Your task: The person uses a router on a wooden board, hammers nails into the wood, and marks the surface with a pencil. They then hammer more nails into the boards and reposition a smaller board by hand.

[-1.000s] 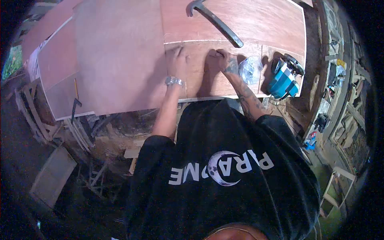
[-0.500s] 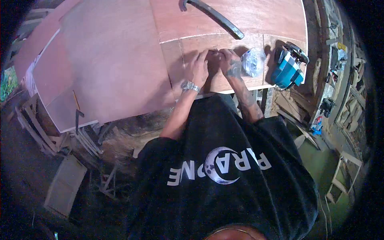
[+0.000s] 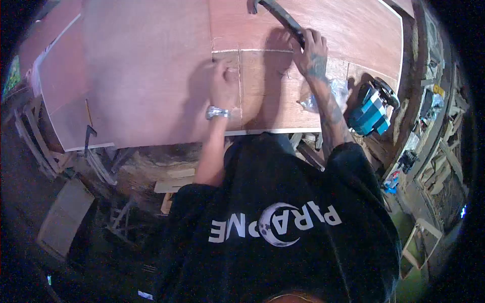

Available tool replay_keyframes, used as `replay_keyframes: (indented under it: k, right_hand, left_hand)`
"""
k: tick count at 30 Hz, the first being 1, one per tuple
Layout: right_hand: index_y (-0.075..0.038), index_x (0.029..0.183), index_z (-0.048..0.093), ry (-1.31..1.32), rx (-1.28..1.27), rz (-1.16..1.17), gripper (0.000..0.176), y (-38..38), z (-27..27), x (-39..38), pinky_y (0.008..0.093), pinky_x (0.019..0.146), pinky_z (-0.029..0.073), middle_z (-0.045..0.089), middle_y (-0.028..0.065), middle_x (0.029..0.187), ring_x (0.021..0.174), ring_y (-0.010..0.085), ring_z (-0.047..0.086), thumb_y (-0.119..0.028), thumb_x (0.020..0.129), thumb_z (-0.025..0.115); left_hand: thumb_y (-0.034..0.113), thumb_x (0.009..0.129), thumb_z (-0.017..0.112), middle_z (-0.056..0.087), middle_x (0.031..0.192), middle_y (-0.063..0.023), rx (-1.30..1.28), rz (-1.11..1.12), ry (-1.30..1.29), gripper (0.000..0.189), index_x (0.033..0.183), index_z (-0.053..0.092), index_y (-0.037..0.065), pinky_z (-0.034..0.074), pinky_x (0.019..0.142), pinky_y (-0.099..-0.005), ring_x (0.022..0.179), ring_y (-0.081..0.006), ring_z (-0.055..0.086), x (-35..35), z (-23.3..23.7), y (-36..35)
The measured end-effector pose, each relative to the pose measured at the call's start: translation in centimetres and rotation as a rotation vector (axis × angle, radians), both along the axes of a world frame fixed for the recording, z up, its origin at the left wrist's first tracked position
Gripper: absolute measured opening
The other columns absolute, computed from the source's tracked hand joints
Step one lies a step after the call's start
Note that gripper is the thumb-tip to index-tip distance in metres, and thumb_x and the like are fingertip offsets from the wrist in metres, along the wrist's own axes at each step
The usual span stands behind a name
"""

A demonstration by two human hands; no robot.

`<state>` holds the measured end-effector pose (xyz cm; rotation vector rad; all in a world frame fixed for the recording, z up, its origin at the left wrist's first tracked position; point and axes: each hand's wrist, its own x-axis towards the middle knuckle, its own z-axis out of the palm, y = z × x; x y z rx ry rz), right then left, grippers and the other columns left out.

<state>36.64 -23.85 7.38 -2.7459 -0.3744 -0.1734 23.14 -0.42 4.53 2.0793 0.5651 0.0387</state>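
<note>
My right hand (image 3: 310, 53) is wrapped around the handle end of a dark hammer (image 3: 283, 17), whose claw head points to the far left. Closed and slightly blurred, my left hand (image 3: 224, 81) hovers over the reddish plywood panel (image 3: 151, 76) near a seam. Whatever its curled fingers hold, if anything, is hidden. Small thin bits that look like nails (image 3: 286, 74) lie on the wood between my hands. A clear plastic bag (image 3: 339, 91) sits partly behind my right forearm.
A teal power saw (image 3: 371, 111) stands at the panel's right edge. A pencil (image 3: 88, 112) and a dark angled tool (image 3: 89, 135) are at the left front edge. Scrap wood and tools (image 3: 409, 161) line the right side; a wooden frame (image 3: 422, 245) leans low right.
My hands have come apart from where they met over the seam. The right has reached forward and taken hold of the hammer handle; the left has shifted left.
</note>
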Motion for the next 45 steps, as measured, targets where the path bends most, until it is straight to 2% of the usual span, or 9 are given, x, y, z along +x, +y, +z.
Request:
replay_keyframes:
  k: [6,11,13,19,29,32,36,39,45]
  right_hand:
    - [-0.004,0.120,0.059,0.169,-0.070,0.071,0.042,-0.7,-4.5,5.1,0.0511,0.086,0.052,0.062,0.0206,0.114,0.105,0.0412,0.062,-0.034,0.092,0.069]
    - [-0.001,0.110,0.059,0.145,0.186,0.099,0.038,-1.3,-4.4,2.6,0.0407,0.068,0.054,0.065,0.0170,0.083,0.076,0.0334,0.066,-0.038,0.102,0.057]
    - [-0.001,0.107,0.060,0.668,0.488,-0.164,0.041,-0.7,0.2,-1.2,0.0355,0.059,0.049,0.062,0.0090,0.077,0.068,0.0220,0.062,-0.041,0.104,0.052]
    - [-0.001,0.112,0.056,0.944,1.066,-0.312,0.046,-4.3,2.5,-12.8,0.0274,0.047,0.040,0.054,0.0019,0.072,0.054,0.0105,0.050,-0.045,0.101,0.052]
    - [0.003,0.114,0.056,1.022,0.748,-0.283,0.059,-11.8,-0.9,-21.8,0.0319,0.066,0.049,0.060,0.0067,0.089,0.076,0.0173,0.058,-0.040,0.080,0.078]
    - [0.004,0.114,0.055,1.436,0.779,0.015,0.060,-19.9,-4.2,-23.4,0.0346,0.072,0.050,0.060,0.0110,0.092,0.076,0.0208,0.060,-0.038,0.078,0.080]
    - [0.000,0.095,0.056,1.002,0.870,-0.354,0.051,-11.7,-1.3,-23.1,0.0288,0.060,0.048,0.059,0.0100,0.078,0.067,0.0160,0.058,-0.038,0.077,0.085]
    - [0.000,0.109,0.056,1.018,0.762,-0.487,0.056,-9.1,1.0,-22.2,0.0367,0.075,0.048,0.060,0.0107,0.091,0.085,0.0235,0.058,-0.041,0.080,0.080]
    - [0.001,0.103,0.050,0.890,0.555,-0.291,0.064,-11.2,0.5,-22.4,0.0248,0.052,0.037,0.054,0.0065,0.075,0.059,0.0125,0.050,-0.050,0.079,0.081]
  left_hand:
    - [0.008,0.088,0.076,0.075,0.111,-0.0108,-0.449,0.112,0.016,0.031,0.116,0.072,-0.002,0.054,0.094,-0.0294,0.103,-0.0164,0.070,1.2,0.2,2.2]
    - [0.006,0.089,0.072,0.076,0.103,-0.0095,-0.099,0.073,-0.163,0.022,0.109,0.076,0.002,0.054,0.089,-0.0329,0.097,-0.0207,0.070,1.3,-1.5,0.9]
    - [0.004,0.088,0.069,0.075,0.101,-0.0099,0.052,0.025,-0.264,0.020,0.107,0.076,0.003,0.054,0.087,-0.0346,0.096,-0.0234,0.070,2.0,-2.1,0.2]
    - [0.001,0.088,0.063,0.073,0.103,-0.0126,0.298,0.164,-0.464,0.019,0.102,0.075,0.001,0.054,0.086,-0.0365,0.095,-0.0283,0.069,2.9,-5.3,-1.1]
    - [-0.004,0.090,0.064,0.075,0.099,-0.0118,-0.066,0.500,-0.316,0.018,0.105,0.074,-0.005,0.053,0.087,-0.0292,0.095,-0.0171,0.069,0.4,-3.6,-1.2]
    - [0.010,0.097,0.063,0.074,0.104,-0.0130,0.024,0.385,-0.373,0.021,0.112,0.069,-0.004,0.053,0.089,-0.0332,0.097,-0.0206,0.069,-1.1,-5.0,-0.6]
    - [0.011,0.100,0.062,0.073,0.107,-0.0142,0.119,0.256,-0.243,0.019,0.111,0.067,-0.003,0.053,0.092,-0.0356,0.099,-0.0232,0.069,0.5,-4.0,-0.6]
    - [0.001,0.095,0.064,0.073,0.108,-0.0152,-0.111,0.407,-0.184,0.013,0.106,0.069,-0.003,0.053,0.094,-0.0372,0.104,-0.0245,0.068,2.1,-3.9,-1.8]
    - [-0.007,0.086,0.067,0.074,0.097,-0.0091,0.087,0.263,-0.480,0.013,0.095,0.073,0.001,0.054,0.089,-0.0364,0.098,-0.0248,0.069,3.3,-6.4,-1.5]
